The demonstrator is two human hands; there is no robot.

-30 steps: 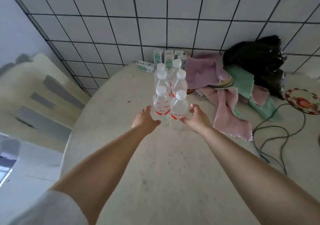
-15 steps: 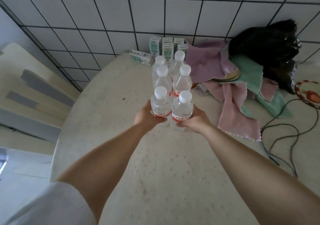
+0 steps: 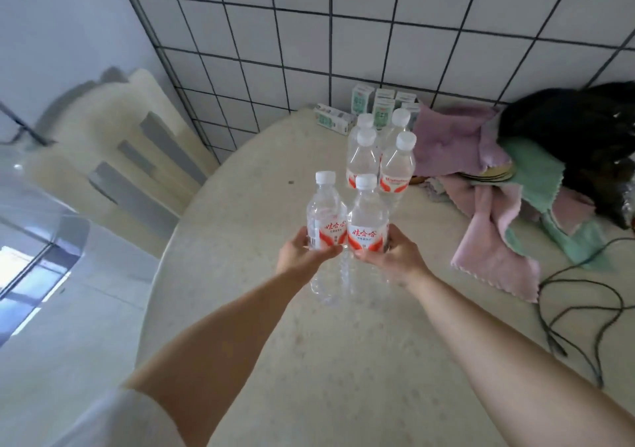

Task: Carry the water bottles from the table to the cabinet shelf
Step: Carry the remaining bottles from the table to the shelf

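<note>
Two clear water bottles with white caps and red-and-white labels were held upright and side by side above the table (image 3: 261,326), their labels touching. The left bottle (image 3: 325,219) sat in the left hand (image 3: 302,252), whose fingers curled round its lower label. The right bottle (image 3: 367,226) was gripped the same way by the right hand (image 3: 395,257), the thumb lying across the bottom of the label. The bases of both bottles showed below the hands, off the pale speckled tabletop.

Just behind them, four more bottles (image 3: 379,161) of the same kind stood on the table in a tight two-by-two cluster, the front pair showing red labels. Beyond that cluster, against the white tiled wall (image 3: 343,34), several small green-and-white cartons (image 3: 374,106) stood upright, with one more lying on its side just to their left.

To the right of the standing bottles lay a heap of cloths (image 3: 488,185), pink, lilac and green, overlapping one another; one pink cloth hung down toward the near edge of the pile. The edges of some flat round things peeked out from under the cloths, too hidden to name. A black bag (image 3: 577,130) sat behind the heap by the wall. A dark cable (image 3: 577,305) looped across the table on the right.

At the left, past the table's curved rim, a pale chair (image 3: 137,157) with grey slots in its back stood beside the wall.
</note>
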